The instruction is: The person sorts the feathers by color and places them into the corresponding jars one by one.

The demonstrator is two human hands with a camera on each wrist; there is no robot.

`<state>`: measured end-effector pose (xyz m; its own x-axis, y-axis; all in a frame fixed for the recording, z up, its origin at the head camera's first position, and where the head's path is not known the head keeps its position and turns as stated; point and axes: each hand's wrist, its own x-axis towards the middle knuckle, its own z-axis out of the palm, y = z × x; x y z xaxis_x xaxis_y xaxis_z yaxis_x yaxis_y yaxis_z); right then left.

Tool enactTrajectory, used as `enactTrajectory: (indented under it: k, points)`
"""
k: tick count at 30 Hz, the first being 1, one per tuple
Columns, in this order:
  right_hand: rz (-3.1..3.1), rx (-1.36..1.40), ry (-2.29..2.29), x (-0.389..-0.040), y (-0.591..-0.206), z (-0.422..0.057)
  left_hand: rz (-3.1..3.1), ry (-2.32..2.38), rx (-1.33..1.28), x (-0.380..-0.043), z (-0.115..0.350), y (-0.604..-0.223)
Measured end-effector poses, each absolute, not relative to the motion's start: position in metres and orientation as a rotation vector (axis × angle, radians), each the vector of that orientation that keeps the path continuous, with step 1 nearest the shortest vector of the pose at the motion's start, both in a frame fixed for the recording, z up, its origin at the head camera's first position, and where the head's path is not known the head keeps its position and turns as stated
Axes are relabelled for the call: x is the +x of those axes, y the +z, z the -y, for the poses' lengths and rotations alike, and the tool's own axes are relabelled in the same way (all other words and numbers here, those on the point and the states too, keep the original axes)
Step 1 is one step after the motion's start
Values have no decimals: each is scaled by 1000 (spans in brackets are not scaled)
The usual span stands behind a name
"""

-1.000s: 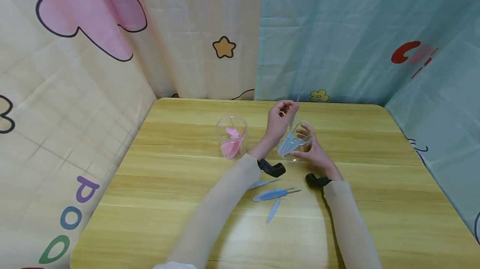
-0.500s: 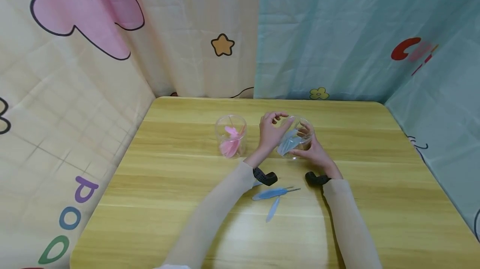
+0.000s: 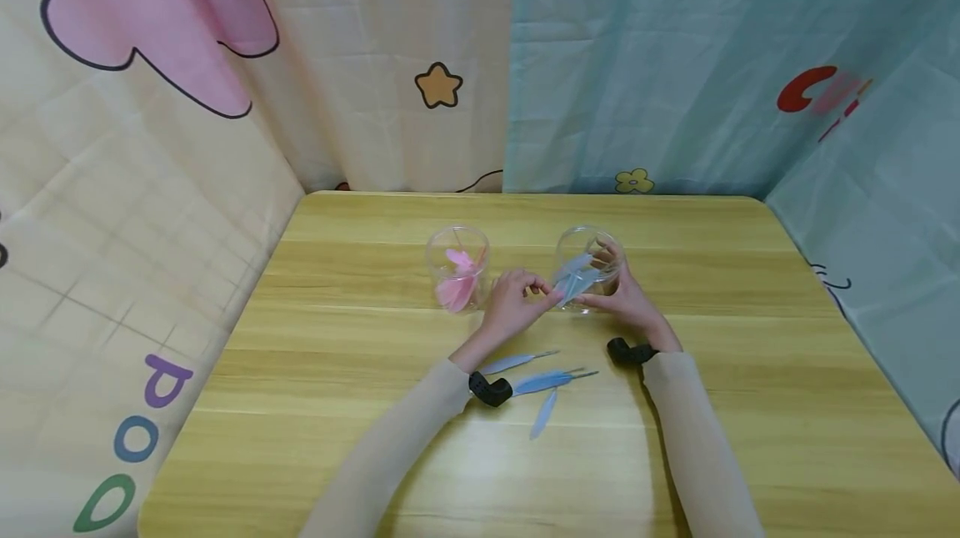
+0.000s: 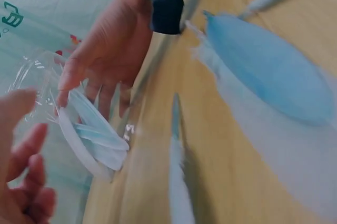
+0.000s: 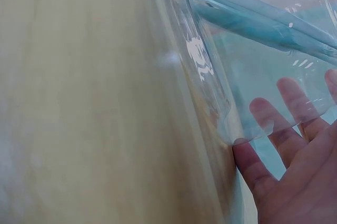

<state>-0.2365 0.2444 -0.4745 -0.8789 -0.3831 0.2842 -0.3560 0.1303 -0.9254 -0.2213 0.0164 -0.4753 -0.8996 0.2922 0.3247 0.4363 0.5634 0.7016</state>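
Note:
My right hand (image 3: pixel 630 302) grips a clear plastic cup (image 3: pixel 566 239) from its right side, thumb in front and fingers around the far wall. Several pale blue feathers (image 4: pixel 100 137) lean inside that cup, quills up. My left hand (image 3: pixel 512 304) hovers just left of the cup, fingers loosely bent, with nothing between them in the left wrist view. Below the hands, several loose blue feathers (image 3: pixel 542 382) lie on the table. Through the cup wall in the right wrist view, a blue feather (image 5: pixel 242 24) slants above the fingers.
A second clear cup (image 3: pixel 432 261) holding pink feathers (image 3: pixel 455 294) stands to the left on the wooden table (image 3: pixel 337 421). Printed curtains (image 3: pixel 360 62) hang right behind the table and along both sides.
My left hand let go of a blue feather inside the right cup, then came down and left, away from the rim. The right hand keeps holding the cup in place.

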Motion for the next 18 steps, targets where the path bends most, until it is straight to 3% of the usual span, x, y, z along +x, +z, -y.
enactTrajectory:
  k: [9, 18]
  points:
    - [-2359, -730, -1894, -235, -473, -244, 2964, -664, -1002, -205, 1, -484]
    - [-2343, -727, -1899, -233, -470, -243, 3001, -516, -1077, -197, 1, -480]
